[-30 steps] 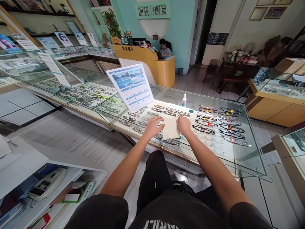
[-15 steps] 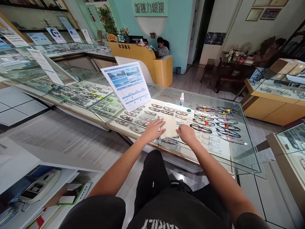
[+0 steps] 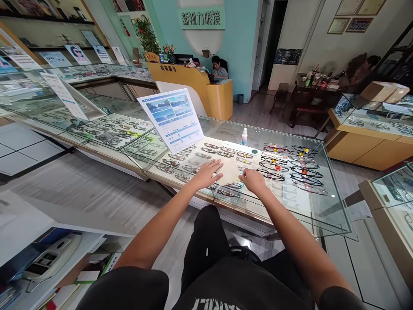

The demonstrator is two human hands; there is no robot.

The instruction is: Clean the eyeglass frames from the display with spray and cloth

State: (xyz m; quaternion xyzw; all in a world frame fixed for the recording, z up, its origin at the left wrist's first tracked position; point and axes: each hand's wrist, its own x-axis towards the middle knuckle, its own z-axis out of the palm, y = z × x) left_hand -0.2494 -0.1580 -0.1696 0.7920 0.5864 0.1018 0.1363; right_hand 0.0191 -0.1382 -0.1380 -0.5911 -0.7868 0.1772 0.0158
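A small beige cloth [image 3: 229, 170] lies flat on the glass top of the display case between my two hands. My left hand [image 3: 207, 175] rests palm down at its left side, with fingers stretched out and the thumb on the cloth. My right hand [image 3: 254, 181] is closed in a pinch at the cloth's right edge; what its fingertips hold, if anything, is hidden. Beneath the glass, rows of eyeglasses [image 3: 271, 174] surround both hands. Just past the cloth stand a white spray bottle [image 3: 244, 137] and a long white case [image 3: 237, 147] with a green round end.
A printed sign [image 3: 172, 120] leans upright on the counter, left of my hands. The glass counter [image 3: 335, 215] ends at a corner on the right. Ahead, a person [image 3: 220, 69] sits behind a yellow desk [image 3: 190, 92]. Another person [image 3: 364, 71] sits at a dark table at far right.
The camera view has shifted slightly. Both hands and the cloth keep nearly the same places on the glass.
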